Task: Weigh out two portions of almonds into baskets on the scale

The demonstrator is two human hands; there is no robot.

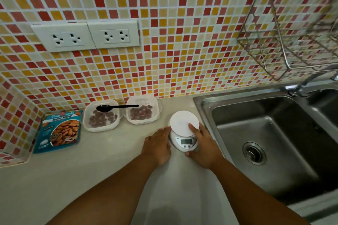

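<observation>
From the head camera I look down on a pale countertop (91, 179) with a small white kitchen scale (184, 133) sitting near its right edge, just beside the steel sink (265, 133). My left hand (158, 145) lies flat against the scale's left side, fingers straight and close together, touching the body. My right hand (204, 145) wraps the scale's right side: one fingertip rests on the round white weighing plate (182, 122), while the thumb curls under the front near the display (186, 141), so the hand grips the scale. I cannot read the display. The plate carries nothing. Further back, against the mosaic tile wall (164, 42), stand two clear baskets side by side, the left basket (101, 118) and the right basket (142, 110), each holding a layer of almonds. A black spoon (113, 107) lies across both rims, bowl over the left basket, handle reaching over the right. Left of them a blue almond bag (59, 131) leans in the tiled corner. Two white double sockets (86, 35) sit on the wall above, and a wire rack (292, 33) hangs over the sink.
</observation>
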